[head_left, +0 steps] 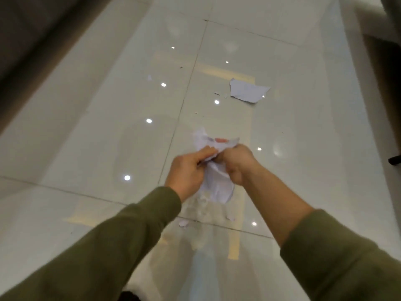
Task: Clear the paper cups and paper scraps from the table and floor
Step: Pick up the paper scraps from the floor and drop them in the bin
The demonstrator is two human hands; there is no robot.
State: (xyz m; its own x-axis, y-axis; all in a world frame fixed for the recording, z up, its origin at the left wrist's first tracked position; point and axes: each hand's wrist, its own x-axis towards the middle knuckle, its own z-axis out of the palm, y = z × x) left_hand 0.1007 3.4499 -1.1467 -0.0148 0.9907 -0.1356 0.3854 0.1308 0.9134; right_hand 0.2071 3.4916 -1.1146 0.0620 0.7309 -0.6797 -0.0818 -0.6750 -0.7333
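paper (218, 186) half hidden, left hand (188, 173), right hand (237, 164)

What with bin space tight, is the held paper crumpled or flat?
Crumpled: the paper bunches in creases between the left hand and right hand.

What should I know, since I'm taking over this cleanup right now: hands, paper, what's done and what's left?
Hands: the left hand and right hand both grip one crumpled paper wad, held above the floor.
On the floor: a large torn scrap lies ahead to the right. A small scrap and a second small scrap lie below the hands. Tiny bits sit beside the large one.
Done: the wad is in hand.
Left: pick up those floor scraps. No cups, table or bin in view.
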